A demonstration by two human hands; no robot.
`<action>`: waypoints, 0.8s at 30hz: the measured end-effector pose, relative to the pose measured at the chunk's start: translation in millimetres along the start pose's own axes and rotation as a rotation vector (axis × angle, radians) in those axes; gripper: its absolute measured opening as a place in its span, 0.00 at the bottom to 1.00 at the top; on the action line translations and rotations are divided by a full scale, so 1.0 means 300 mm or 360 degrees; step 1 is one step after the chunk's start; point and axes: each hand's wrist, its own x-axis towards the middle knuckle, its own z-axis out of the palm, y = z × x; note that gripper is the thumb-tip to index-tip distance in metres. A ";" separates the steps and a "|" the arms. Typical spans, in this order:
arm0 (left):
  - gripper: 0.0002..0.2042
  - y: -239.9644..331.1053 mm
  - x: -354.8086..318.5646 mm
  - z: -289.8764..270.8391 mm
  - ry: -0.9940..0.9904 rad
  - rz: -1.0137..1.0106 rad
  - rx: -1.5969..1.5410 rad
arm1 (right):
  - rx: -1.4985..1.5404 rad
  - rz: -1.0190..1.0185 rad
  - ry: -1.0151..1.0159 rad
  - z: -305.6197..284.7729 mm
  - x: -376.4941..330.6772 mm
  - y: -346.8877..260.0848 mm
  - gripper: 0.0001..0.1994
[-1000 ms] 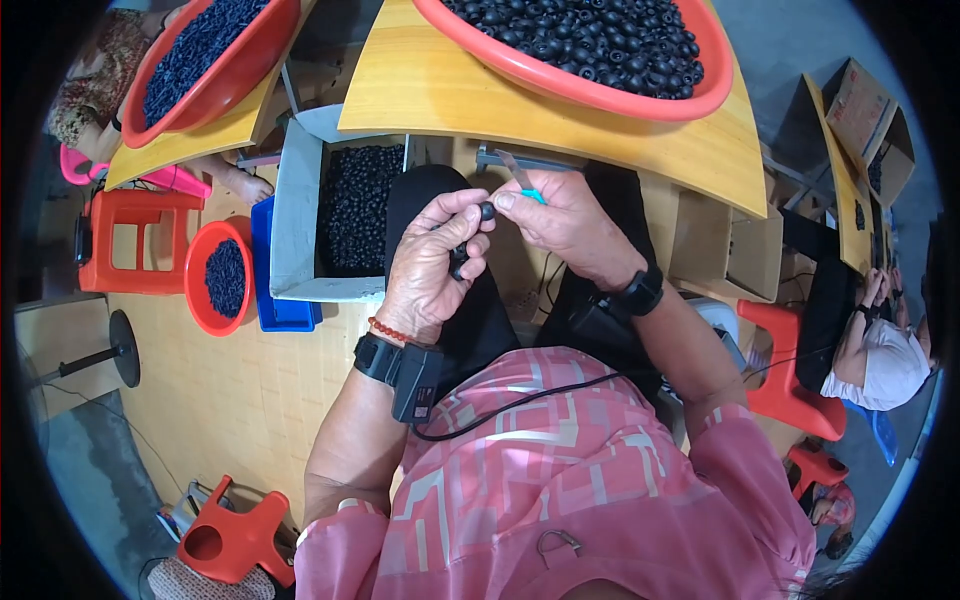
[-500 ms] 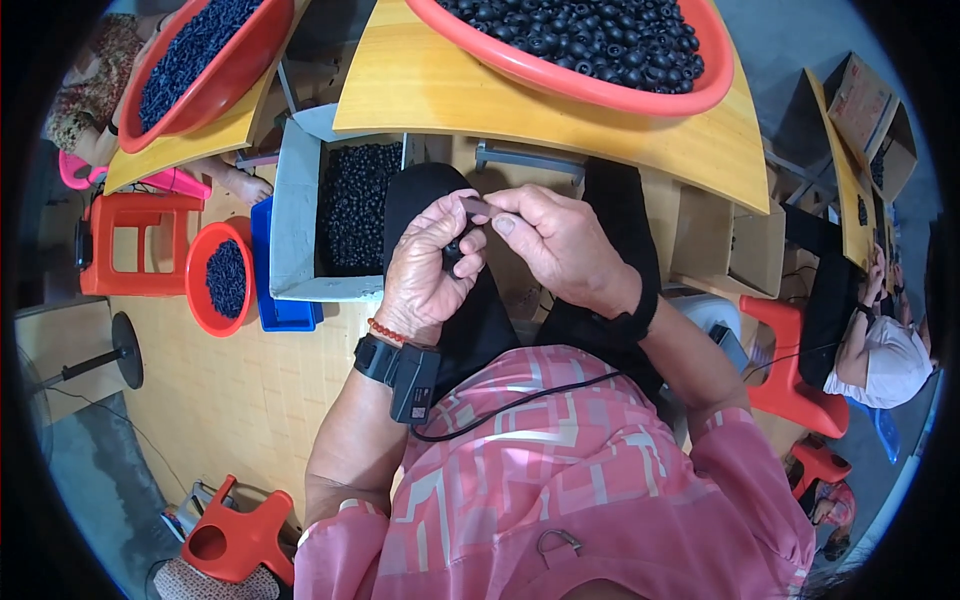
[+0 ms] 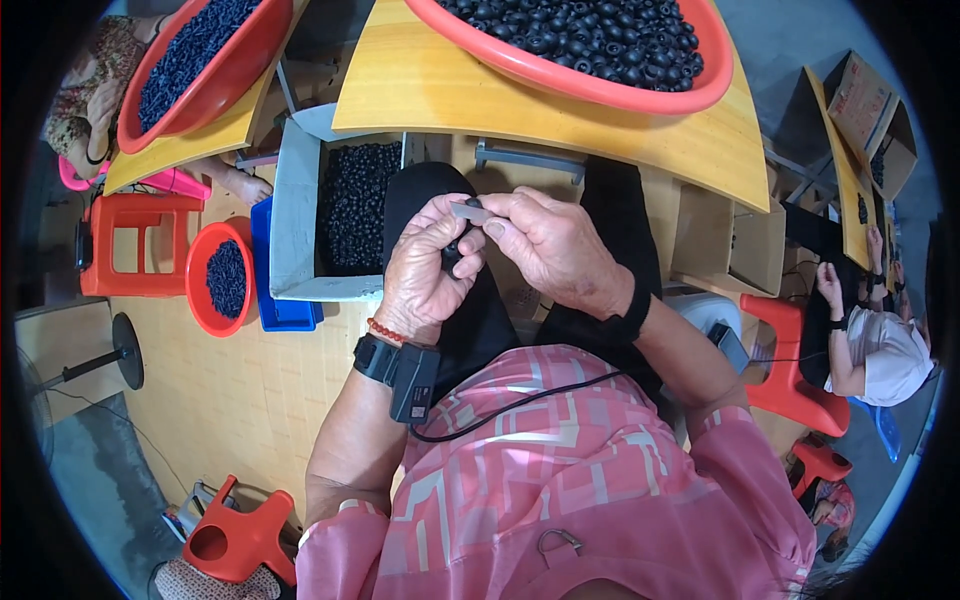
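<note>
Above my lap, my left hand (image 3: 420, 270) is closed around small black round pieces (image 3: 452, 256), mostly hidden by its fingers. My right hand (image 3: 560, 245) pinches a small flat blade (image 3: 470, 213), its pale face turned up and lying across a black piece at my left fingertips. The two hands nearly touch. Past them on the yellow table (image 3: 400, 95), a large red basin (image 3: 715, 85) is heaped with similar black round pieces that have holes. Left of my knee, an open grey box (image 3: 292, 225) contains many more black pieces.
A blue tray (image 3: 290, 318) and a small red basin (image 3: 200, 318) of dark slender pieces stand beside the box. Another red basin (image 3: 195, 115) is at upper left. An open cardboard box (image 3: 755, 245) is right of my knees. Co-workers sit at both sides; red stools stand around.
The blade has turned so its pale face catches light, and my right hand has shifted slightly down. The right co-worker's arm is raised; the left co-worker's hand has drawn back from the basin.
</note>
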 end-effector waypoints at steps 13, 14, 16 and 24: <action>0.07 0.005 0.001 -0.009 -0.0110 -0.0029 0.0038 | -0.0056 -0.0013 -0.0033 -0.017 -0.011 0.000 0.11; 0.08 0.006 0.002 -0.013 -0.0139 -0.0039 0.0049 | -0.0078 -0.0001 -0.0044 -0.020 -0.012 -0.006 0.10; 0.07 0.010 -0.001 -0.006 -0.0163 -0.0042 0.0084 | -0.0101 0.0011 -0.0055 -0.025 -0.015 -0.004 0.10; 0.05 -0.004 -0.006 0.020 -0.0247 -0.0107 0.0137 | 0.0503 0.0774 -0.0014 -0.082 -0.067 0.046 0.13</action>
